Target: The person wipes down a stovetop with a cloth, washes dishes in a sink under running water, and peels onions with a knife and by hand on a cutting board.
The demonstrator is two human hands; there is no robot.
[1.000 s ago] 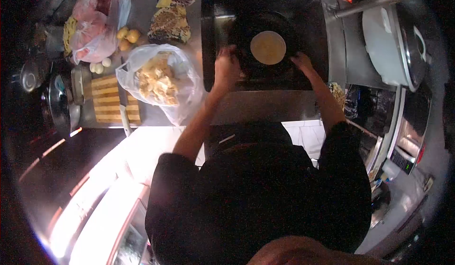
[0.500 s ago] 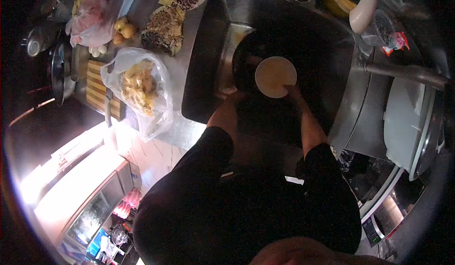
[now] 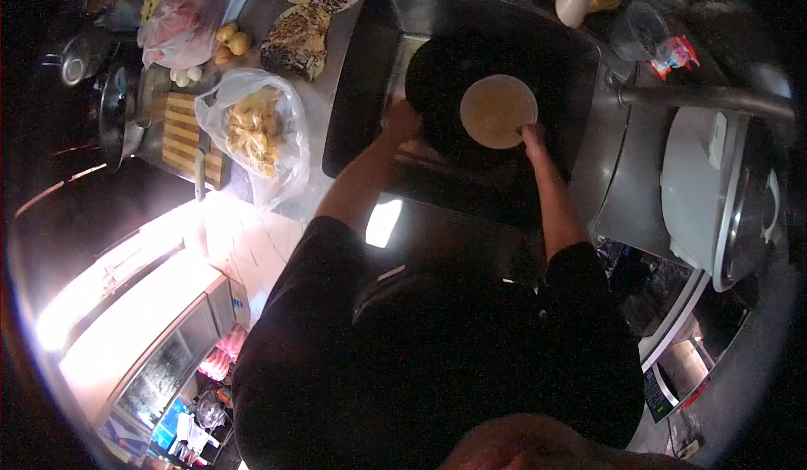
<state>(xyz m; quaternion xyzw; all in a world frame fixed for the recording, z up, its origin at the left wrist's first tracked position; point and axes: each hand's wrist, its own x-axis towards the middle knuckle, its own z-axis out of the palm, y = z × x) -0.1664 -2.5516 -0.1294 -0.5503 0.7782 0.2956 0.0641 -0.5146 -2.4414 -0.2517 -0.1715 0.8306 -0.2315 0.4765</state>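
Observation:
My right hand (image 3: pixel 530 136) grips the near right rim of a round pale bowl (image 3: pixel 498 110), thumb over the edge. Cloudy yellowish contents fill the bowl, too dim to name. It is above a large dark round vessel (image 3: pixel 433 75) inside the dark sink (image 3: pixel 349 125). By the vessel's left edge, my left hand (image 3: pixel 402 122) is closed with its fingers curled. What it holds, if anything, is lost in the shadow. Much of the vessel is too dark to make out.
Left of the sink lie an open plastic bag (image 3: pixel 290 146) of yellowish peelings, a striped cutting board (image 3: pixel 179 134) and a knife (image 3: pixel 200 176) at the counter edge. A faucet (image 3: pixel 706 100) reaches in from the right, above a white lidded pot (image 3: pixel 691 192).
My left hand has moved left and farther away along the vessel's edge. My right hand and the bowl have shifted slightly away and to the right. The whole view has shifted a little.

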